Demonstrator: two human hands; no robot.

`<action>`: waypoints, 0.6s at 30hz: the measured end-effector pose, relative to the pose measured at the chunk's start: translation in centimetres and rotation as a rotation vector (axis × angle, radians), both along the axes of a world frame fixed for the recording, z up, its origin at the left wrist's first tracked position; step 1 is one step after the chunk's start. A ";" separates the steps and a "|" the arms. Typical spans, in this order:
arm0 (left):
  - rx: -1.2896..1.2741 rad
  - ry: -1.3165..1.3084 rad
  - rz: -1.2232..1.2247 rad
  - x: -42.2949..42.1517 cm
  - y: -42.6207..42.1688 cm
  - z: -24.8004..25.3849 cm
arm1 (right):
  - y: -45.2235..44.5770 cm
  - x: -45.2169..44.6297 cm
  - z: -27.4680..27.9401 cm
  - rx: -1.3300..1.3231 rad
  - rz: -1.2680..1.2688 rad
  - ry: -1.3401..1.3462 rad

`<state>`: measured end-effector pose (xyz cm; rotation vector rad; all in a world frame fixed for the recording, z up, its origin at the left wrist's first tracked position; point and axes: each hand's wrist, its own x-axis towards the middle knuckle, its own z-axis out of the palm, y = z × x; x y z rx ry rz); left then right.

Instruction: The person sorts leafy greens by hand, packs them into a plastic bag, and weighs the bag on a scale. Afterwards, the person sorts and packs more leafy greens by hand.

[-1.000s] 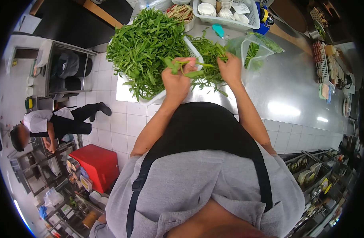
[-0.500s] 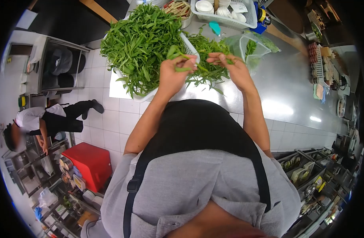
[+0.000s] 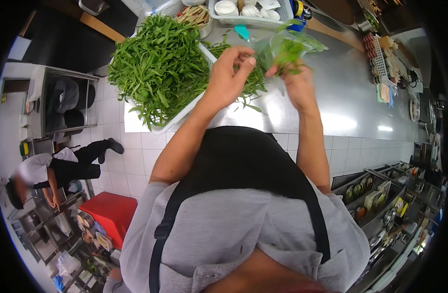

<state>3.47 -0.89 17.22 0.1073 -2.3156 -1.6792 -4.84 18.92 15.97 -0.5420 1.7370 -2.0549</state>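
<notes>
My right hand point(image 3: 298, 84) grips a bunch of leafy greens point(image 3: 288, 49), smeared by motion, at the clear plastic bag point(image 3: 266, 51). To its left my left hand point(image 3: 230, 77) has its fingers curled and thumb near the index finger, close to the bag's left side. Whether anything is between those fingers I cannot make out. A large heap of long-leaved greens point(image 3: 158, 71) fills a white plastic basket point(image 3: 187, 111) on the left. More loose greens point(image 3: 253, 80) lie on the steel counter behind and beside my left hand.
At the back stand a white basket point(image 3: 253, 20) of small white dishes and a turquoise-headed tool point(image 3: 241, 31). The steel counter point(image 3: 346, 93) stretches right. A co-worker point(image 3: 53, 168) is at far left, near a red box point(image 3: 111, 215).
My right hand has moved from the loose greens to the plastic bag with leafy greens in it. My left hand no longer shows the green stem it held. The view has shifted slightly.
</notes>
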 end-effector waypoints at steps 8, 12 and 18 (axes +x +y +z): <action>-0.119 0.134 0.092 -5.9 4.3 -2.4 | 1.2 -2.9 -0.2 0.014 -0.213 0.124; -0.184 0.026 0.068 -6.6 3.7 -4.4 | 1.1 -2.8 0.4 0.352 -0.250 0.378; -0.101 -0.121 0.007 -6.3 3.0 -2.4 | -2.8 -3.9 -3.3 -0.348 -0.076 -0.142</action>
